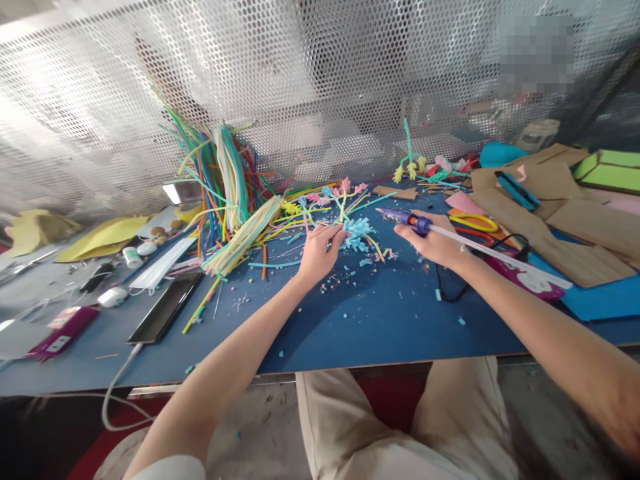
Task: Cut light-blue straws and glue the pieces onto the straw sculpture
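Observation:
My right hand (434, 241) is wrapped around a purple glue gun (406, 219), its nozzle facing left. A long whitish glue stick (505, 259) runs out of the gun's back, above my forearm. My left hand (321, 248) is closed, with the thumb and fingertips pinching the left side of a light-blue pipe-cleaner flower (358, 233) low over the table. Its exact grip is partly hidden by the fingers. A gap separates the nozzle from the flower. Just behind, pink pipe-cleaner blossoms (345, 188) lie among green and yellow stems.
A bundle of colourful pipe cleaners (235, 180) stands left, against the perforated metal screen (280, 80). Fluffy scraps litter the blue table (380, 333). A phone (167, 310) with a white cable lies left. Cardboard pieces (525, 207) and a blue cutter (517, 191) lie right.

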`<state>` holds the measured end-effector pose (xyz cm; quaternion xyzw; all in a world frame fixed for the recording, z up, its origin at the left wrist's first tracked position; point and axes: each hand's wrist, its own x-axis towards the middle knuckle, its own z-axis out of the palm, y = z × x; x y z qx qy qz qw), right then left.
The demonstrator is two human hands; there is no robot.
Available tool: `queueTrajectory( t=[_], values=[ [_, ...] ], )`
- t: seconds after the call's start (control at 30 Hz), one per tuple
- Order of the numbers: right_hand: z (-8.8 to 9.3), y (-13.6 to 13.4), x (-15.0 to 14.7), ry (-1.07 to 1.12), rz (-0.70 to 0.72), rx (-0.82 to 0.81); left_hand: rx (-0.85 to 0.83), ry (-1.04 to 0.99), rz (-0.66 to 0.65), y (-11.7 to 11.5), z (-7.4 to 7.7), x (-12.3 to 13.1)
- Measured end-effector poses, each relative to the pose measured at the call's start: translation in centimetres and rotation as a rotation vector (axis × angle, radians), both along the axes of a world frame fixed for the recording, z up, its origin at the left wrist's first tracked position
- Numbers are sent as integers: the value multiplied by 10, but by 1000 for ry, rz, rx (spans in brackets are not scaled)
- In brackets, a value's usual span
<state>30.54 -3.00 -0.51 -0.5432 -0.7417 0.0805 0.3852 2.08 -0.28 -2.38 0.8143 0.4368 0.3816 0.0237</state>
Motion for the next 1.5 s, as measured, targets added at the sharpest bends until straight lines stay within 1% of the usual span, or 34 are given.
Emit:
queueTrajectory(
  t=[0.1,0.2,0.47,0.63,0.73,0.83,0.93,1.03,1.1,1.2,1.27,1.37,1.5],
  values=[
    [1,-1,0,18,-17,-8,36,-60,59,-1,0,-1],
    [2,-2,0,43,-17,-2,45,-83,75,-2,1,-1],
    [2,-4,0,93,-22,1,40,-79,40,-6,2,1],
    [0,-3,1,80,-24,37,35,-97,-36,-7,2,2],
    [-1,-3,3,83,52,50,57,-93,-72,-6,1,2],
    [-1,-5,5,88,186,51,86,-117,-95,-4,1,2],
    [1,-8,5,61,272,49,64,-159,-125,-4,1,1],
    [-1,-7,2,76,246,74,29,-164,-146,-5,1,2],
    [-4,-5,-2,152,204,79,29,-144,-166,-7,2,2],
    [-10,-2,-11,333,204,16,52,-103,-205,-12,3,4],
    [-14,-1,-16,405,221,-36,69,-81,-215,-15,3,6],
    [-16,0,-20,401,219,-75,87,-64,-211,-18,4,8],
    [-15,-2,-21,387,225,-65,84,-66,-199,-20,2,9]
  ],
)
